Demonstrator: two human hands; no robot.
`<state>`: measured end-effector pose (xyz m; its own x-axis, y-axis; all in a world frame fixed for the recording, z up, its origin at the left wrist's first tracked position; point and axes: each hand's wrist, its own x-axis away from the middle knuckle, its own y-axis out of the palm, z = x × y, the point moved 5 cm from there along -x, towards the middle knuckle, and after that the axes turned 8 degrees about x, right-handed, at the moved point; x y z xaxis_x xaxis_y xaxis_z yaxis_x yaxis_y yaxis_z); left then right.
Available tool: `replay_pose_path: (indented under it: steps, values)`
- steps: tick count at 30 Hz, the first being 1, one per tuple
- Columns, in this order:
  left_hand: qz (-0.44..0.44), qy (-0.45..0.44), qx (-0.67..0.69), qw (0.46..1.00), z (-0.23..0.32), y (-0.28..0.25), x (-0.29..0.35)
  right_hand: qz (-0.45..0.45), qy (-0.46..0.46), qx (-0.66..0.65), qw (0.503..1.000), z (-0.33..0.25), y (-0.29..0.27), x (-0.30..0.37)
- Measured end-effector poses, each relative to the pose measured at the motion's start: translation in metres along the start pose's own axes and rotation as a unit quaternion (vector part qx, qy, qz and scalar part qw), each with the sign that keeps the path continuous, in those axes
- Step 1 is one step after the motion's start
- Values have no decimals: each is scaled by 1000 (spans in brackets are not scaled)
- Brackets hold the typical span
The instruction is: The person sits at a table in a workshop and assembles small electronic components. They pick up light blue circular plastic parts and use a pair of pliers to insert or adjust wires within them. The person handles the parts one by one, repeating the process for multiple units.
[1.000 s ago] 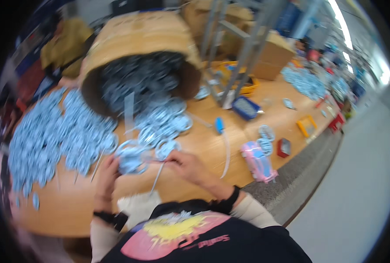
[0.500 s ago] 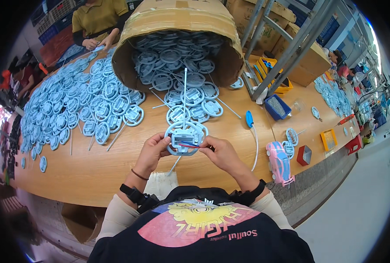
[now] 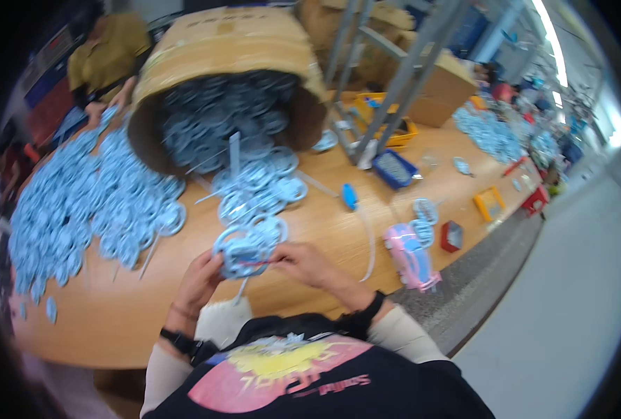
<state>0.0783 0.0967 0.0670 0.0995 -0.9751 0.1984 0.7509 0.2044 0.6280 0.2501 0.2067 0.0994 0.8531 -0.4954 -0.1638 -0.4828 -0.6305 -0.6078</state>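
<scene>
My left hand (image 3: 202,274) grips the wheel (image 3: 238,253) by its rim above the table (image 3: 331,227), right hand (image 3: 300,264) pinching the red wire (image 3: 256,263), so I'd keep the rim steady and avoid tugging.

The head-worn fisheye looks down from close above the hands (image 3: 200,278) and wooden table (image 3: 136,318).

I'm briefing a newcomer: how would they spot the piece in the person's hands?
On the wooden table, find the big open cardboard box spilling light-blue parts. At the spill's near end, the left hand holds a round light-blue piece. Unlike its neighbours, it has a thin reddish strand crossing it to the right hand.
</scene>
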Motion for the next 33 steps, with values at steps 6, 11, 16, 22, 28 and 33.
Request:
replay_pose_path:
  steps: [6,11,16,22,28,33]
  values:
    - [-19,-5,98,995,-27,-7,-3,-4,3,13,1000,-8,8,-2]
    - [-3,11,119,993,-34,-15,-1,-21,10,32,999,-5,16,-4]
    - [30,-75,87,993,-56,-64,7,-78,43,48,995,11,43,-4]
    - [35,230,243,942,74,-123,15,-16,60,20,998,24,29,-6]
    - [139,69,-186,970,33,-75,-19,30,143,0,989,43,19,-7]
    - [-15,118,-755,645,-56,-29,-37,97,154,-1,983,46,-3,4]
